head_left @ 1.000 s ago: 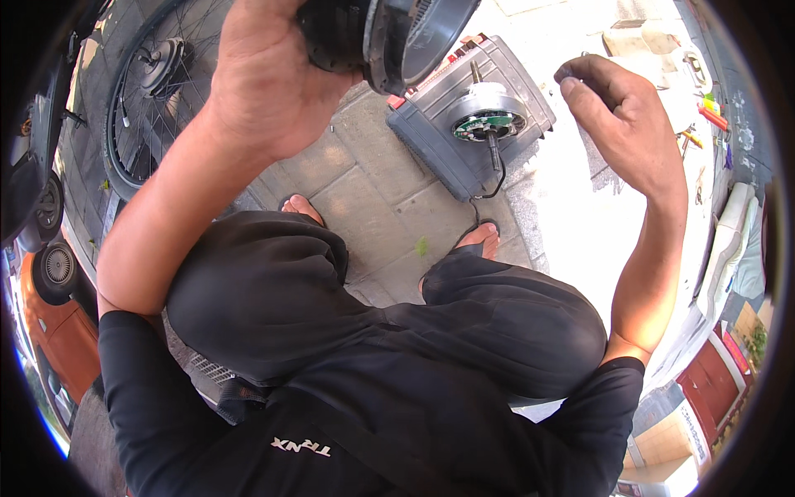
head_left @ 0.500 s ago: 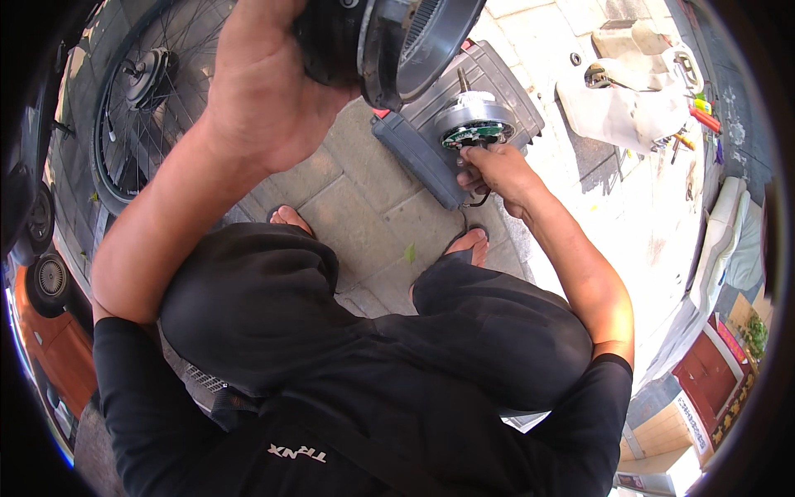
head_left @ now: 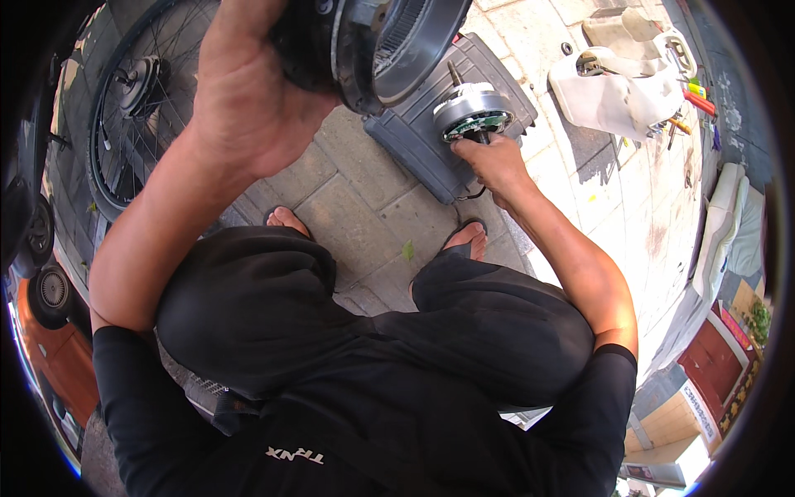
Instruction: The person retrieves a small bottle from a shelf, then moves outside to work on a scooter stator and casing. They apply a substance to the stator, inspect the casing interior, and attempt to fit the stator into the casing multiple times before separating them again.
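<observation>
My left hand is wrapped round a black hub motor housing, raised close at the top of the view. The housing's open end faces right, and a toothed ring shows inside; its upper part runs out of view. Below and right of it, my right hand grips the underside of a motor core by its shaft. This core has a silver-grey round body, a white upper part, a green circuit board beneath and a thin axle pointing up. It is above a grey plastic case; the two parts are apart.
A spoked wheel with a hub motor lies at the left. At the right, a cut white plastic jug holds tools, with a small black ring beside it. A dark cable hangs below my right hand. Paving stones lie around my feet.
My left hand and the housing have shifted a little left and down in the view. My right thumb now lies higher against the core's underside, and the core is tilted slightly differently.
</observation>
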Action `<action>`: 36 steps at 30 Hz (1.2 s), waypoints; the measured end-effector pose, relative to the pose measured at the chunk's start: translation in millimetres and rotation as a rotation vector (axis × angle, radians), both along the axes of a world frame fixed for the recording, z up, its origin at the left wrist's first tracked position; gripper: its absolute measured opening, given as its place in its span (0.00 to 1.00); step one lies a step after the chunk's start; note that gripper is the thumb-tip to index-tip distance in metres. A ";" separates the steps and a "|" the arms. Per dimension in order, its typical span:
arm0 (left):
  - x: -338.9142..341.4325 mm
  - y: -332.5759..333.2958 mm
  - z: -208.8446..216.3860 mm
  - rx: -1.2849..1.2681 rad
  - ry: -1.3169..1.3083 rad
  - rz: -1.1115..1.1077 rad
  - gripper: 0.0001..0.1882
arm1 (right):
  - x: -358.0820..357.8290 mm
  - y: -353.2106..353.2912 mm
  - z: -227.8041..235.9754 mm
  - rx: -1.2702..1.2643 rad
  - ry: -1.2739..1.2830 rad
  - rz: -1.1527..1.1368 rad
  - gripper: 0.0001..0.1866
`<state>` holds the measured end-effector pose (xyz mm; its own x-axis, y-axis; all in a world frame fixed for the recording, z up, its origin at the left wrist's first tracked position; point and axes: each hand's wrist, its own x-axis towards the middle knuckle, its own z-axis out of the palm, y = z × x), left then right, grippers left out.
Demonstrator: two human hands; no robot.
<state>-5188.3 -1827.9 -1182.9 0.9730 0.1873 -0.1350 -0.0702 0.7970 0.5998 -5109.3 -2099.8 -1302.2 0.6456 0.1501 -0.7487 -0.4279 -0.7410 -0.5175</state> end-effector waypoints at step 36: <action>-5.9 11.4 -19.7 0.106 0.086 -0.031 0.21 | 8.2 -68.3 40.4 0.633 -0.171 0.339 0.32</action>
